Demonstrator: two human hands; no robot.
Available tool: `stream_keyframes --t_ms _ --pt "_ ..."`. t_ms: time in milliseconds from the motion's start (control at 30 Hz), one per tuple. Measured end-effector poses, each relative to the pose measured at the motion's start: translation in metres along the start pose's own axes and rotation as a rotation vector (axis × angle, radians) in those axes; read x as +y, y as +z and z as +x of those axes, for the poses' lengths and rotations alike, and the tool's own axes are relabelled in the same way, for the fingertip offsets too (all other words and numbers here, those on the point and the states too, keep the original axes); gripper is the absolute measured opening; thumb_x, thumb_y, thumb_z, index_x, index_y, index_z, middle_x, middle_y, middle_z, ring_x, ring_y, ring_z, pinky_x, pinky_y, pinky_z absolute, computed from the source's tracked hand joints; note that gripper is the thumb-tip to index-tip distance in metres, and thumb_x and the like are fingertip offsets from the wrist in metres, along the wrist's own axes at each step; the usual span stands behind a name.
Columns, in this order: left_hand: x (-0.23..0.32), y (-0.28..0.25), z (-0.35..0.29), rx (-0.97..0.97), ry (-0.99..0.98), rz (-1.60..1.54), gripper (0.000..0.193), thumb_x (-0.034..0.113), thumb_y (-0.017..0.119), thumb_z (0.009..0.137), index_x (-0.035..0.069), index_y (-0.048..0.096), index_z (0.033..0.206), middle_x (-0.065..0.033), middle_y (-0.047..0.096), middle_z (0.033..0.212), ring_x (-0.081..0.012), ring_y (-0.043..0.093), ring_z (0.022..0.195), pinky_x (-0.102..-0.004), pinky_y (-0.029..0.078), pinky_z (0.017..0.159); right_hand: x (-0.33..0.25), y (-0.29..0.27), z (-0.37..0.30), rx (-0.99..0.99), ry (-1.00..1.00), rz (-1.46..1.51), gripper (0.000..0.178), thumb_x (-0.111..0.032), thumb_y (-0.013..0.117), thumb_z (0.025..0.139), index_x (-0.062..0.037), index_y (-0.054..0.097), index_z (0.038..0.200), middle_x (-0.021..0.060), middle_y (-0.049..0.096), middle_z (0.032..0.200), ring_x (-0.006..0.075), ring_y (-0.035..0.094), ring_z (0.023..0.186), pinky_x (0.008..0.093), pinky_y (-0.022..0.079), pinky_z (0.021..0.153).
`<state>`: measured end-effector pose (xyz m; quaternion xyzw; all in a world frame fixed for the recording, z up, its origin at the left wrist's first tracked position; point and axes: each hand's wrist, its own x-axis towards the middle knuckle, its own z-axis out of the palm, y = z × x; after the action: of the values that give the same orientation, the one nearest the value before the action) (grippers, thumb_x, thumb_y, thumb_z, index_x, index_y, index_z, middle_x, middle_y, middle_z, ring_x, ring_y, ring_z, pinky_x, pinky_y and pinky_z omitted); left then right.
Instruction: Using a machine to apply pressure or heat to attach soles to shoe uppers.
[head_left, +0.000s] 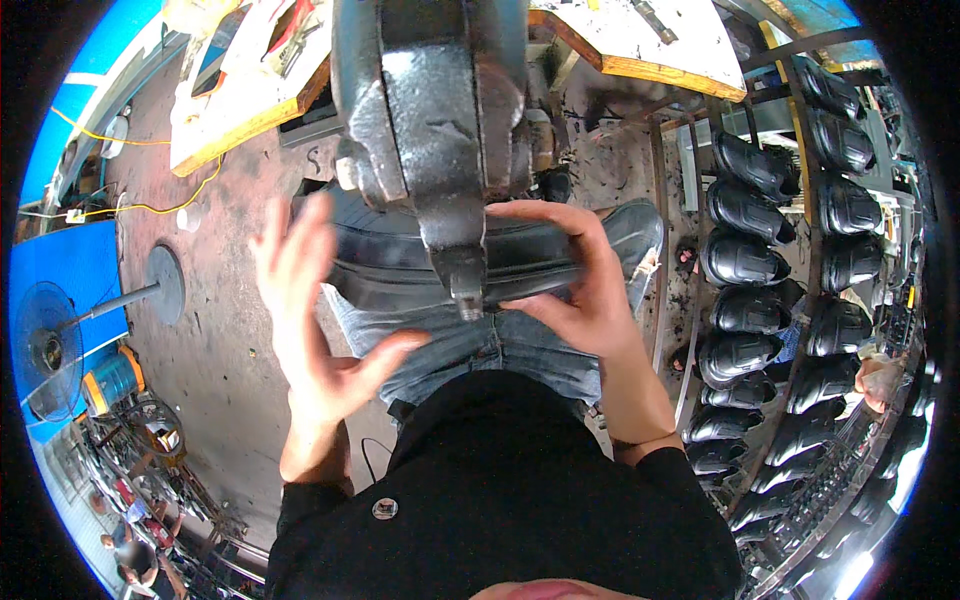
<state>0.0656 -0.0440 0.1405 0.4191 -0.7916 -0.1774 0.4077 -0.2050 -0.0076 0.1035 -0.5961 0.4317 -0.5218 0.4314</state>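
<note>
A black shoe (375,250) lies crosswise above my lap, beneath a heavy dark metal machine head (428,120). The machine's narrow tip (466,290) comes down in front of the shoe's middle and hides part of it. My right hand (590,290) grips the shoe's right part, fingers over the far side and thumb along the near side. At the shoe's left end, my left hand (325,335) is open, its fingers spread and blurred by motion, the thumb pointing right. Whether the left fingertips touch the shoe I cannot tell.
Racks with rows of black shoes (745,258) stand close on my right. White worktops with wooden edges lie beyond the machine, one at left (225,115), one at right (690,55). At far left are a fan (50,345) and a yellow cable (205,190) on the floor.
</note>
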Motion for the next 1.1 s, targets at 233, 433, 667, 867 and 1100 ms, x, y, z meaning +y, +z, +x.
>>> stream_keyframes --t_ms 233,433,667,867,1100 --pt "0.029 0.018 0.053 -0.423 -0.006 -0.124 0.072 0.024 0.094 0.066 0.006 0.066 0.130 -0.0139 0.069 0.124 -0.0357 0.061 0.122 -0.0494 0.042 0.111 -0.033 0.005 0.011 -0.034 0.011 -0.269 0.071 -0.009 0.087 0.074 -0.0052 0.052 0.136 0.0167 0.063 0.131 0.0383 0.066 0.116 0.0418 0.055 0.094" --pt "0.011 0.031 0.038 -0.347 -0.129 -0.425 0.060 0.008 0.093 0.067 0.004 0.070 0.122 -0.0098 0.074 0.115 -0.0251 0.071 0.107 -0.0352 0.055 0.093 -0.040 -0.001 0.015 -0.123 -0.009 -0.446 0.071 -0.017 0.090 0.070 -0.0053 0.056 0.131 0.0163 0.065 0.127 0.0385 0.066 0.113 0.0447 0.055 0.090" --pt "0.013 0.039 0.022 -0.346 -0.401 -0.835 0.067 0.001 0.093 0.067 -0.002 0.065 0.127 -0.0149 0.069 0.128 -0.0210 0.066 0.116 -0.0347 0.052 0.100 0.081 -0.012 -0.032 -0.060 0.007 -0.231 0.124 -0.025 0.099 0.059 -0.0074 0.029 0.160 0.0160 0.035 0.162 0.0320 0.039 0.147 0.0446 0.030 0.122" --pt "-0.002 0.067 0.007 -0.255 -0.384 -1.083 0.064 0.006 0.092 0.069 -0.005 0.064 0.125 -0.0219 0.066 0.132 -0.0296 0.063 0.124 -0.0433 0.046 0.109 0.130 -0.031 -0.064 -0.070 0.331 0.466 0.138 -0.008 0.096 0.061 -0.0099 0.006 0.166 0.0122 0.019 0.170 0.0250 0.021 0.156 0.0408 0.022 0.125" --pt "0.001 0.077 -0.003 -0.163 -0.471 -1.254 0.065 0.012 0.090 0.074 -0.005 0.061 0.130 -0.0247 0.063 0.135 -0.0337 0.057 0.132 -0.0466 0.041 0.114 0.090 -0.106 -0.060 0.014 0.293 -0.017 0.128 -0.010 0.095 0.051 -0.0029 0.030 0.160 0.0134 0.033 0.166 0.0284 0.028 0.154 0.0413 0.020 0.127"
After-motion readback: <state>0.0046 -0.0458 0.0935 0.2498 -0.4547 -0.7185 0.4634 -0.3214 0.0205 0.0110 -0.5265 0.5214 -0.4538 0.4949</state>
